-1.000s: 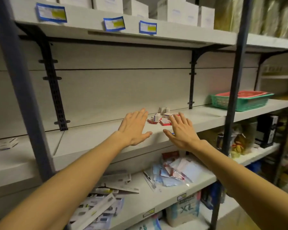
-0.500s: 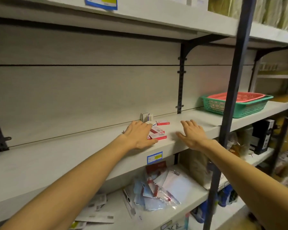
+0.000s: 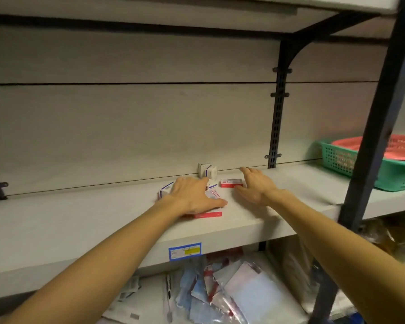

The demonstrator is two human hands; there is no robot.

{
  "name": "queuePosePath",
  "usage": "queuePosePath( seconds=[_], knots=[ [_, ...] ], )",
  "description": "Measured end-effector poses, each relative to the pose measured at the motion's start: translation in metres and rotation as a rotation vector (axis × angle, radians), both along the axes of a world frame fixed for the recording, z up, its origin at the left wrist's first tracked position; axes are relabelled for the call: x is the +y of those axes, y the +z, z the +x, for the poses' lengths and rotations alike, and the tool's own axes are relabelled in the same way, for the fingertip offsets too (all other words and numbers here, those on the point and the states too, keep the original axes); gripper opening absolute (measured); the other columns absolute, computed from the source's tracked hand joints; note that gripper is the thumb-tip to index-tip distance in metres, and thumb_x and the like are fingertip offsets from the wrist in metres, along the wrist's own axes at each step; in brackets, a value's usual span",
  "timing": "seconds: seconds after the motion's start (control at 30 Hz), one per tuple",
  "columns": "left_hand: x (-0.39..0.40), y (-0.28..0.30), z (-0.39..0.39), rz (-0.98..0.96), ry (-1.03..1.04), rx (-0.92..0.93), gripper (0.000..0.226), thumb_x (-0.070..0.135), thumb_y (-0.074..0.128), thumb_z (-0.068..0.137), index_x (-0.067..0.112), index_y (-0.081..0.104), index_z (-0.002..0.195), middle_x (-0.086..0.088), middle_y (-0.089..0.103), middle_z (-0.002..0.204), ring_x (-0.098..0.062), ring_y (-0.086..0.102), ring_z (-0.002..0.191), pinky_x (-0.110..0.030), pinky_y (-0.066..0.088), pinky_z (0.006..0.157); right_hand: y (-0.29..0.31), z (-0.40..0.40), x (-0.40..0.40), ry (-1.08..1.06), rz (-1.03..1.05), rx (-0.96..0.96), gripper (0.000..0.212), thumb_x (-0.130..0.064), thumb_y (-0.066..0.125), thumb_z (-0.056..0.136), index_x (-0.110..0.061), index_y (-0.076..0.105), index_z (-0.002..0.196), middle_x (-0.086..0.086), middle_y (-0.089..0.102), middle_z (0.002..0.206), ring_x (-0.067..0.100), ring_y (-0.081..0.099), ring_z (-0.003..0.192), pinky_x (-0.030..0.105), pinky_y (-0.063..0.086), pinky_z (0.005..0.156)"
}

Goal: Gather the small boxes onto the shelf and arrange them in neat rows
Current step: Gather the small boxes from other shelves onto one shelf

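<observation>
Several small red-and-white and blue-and-white boxes lie scattered on the grey shelf (image 3: pixel 80 220). My left hand (image 3: pixel 193 195) lies flat on top of a red-and-white box (image 3: pixel 208 213) near the front, with a blue-striped box (image 3: pixel 165 189) at its left. My right hand (image 3: pixel 255 185) reaches in with straight fingers just right of another red box (image 3: pixel 230 182). Two white boxes (image 3: pixel 207 170) stand upright against the back wall. Boxes under my left palm are partly hidden.
A green basket (image 3: pixel 341 160) holding a red basket (image 3: pixel 398 146) sits at the shelf's right end. A dark upright post (image 3: pixel 374 136) stands at the front right. A wall bracket (image 3: pixel 277 118) runs up the back. Plastic-wrapped packets (image 3: pixel 220 286) lie on the lower shelf.
The view has closed in on the shelf. My left hand slid forward over the boxes and my right hand moved deeper, next to the red box.
</observation>
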State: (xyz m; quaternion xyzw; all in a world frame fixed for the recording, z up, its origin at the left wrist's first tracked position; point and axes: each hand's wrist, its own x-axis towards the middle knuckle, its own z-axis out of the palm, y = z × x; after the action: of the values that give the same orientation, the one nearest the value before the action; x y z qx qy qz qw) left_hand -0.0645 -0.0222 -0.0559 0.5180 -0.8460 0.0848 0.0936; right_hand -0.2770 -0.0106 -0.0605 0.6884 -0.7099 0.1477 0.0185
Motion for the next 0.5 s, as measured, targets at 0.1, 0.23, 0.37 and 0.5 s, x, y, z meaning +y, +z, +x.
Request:
queuePosePath(
  seconds=[0.1,0.23,0.37,0.5],
  knots=[
    [-0.003,0.0,-0.013,0.045,0.051,0.027,0.087,0.086,0.05,0.076,0.027,0.05,0.14,0.001,0.066,0.127,-0.026,0.061,0.11,-0.038,0.047,0.09,-0.003,-0.007,-0.022,0.076,0.04,-0.08,0.07,-0.041,0.057,0.092,-0.013,0.03,0.151,0.013,0.047,0.147,0.032,0.043,0.133,0.041,0.04,0.108],
    [-0.005,0.003,-0.024,0.059,0.113,0.056,0.087,0.081,0.059,0.074,0.029,0.05,0.143,0.004,0.064,0.132,-0.024,0.061,0.114,-0.037,0.049,0.091,-0.011,-0.017,-0.04,0.175,0.045,-0.17,0.07,-0.037,0.06,0.091,-0.014,0.032,0.151,0.01,0.048,0.148,0.03,0.046,0.134,0.037,0.04,0.108],
    [0.0,0.007,-0.029,0.039,0.145,0.099,0.084,0.081,0.064,0.072,0.026,0.057,0.135,0.006,0.068,0.121,-0.02,0.062,0.106,-0.036,0.05,0.088,-0.016,-0.029,-0.053,0.246,0.021,-0.164,0.06,-0.037,0.06,0.091,-0.017,0.042,0.145,0.004,0.064,0.128,0.028,0.057,0.12,0.035,0.046,0.097],
    [0.004,0.009,-0.027,-0.002,0.165,0.161,0.089,0.085,0.064,0.067,0.031,0.058,0.137,0.01,0.069,0.121,-0.017,0.064,0.105,-0.033,0.048,0.086,-0.017,-0.037,-0.055,0.276,-0.049,-0.219,0.056,-0.046,0.066,0.089,-0.02,0.053,0.137,0.0,0.067,0.124,0.025,0.061,0.112,0.034,0.048,0.092]
  ],
)
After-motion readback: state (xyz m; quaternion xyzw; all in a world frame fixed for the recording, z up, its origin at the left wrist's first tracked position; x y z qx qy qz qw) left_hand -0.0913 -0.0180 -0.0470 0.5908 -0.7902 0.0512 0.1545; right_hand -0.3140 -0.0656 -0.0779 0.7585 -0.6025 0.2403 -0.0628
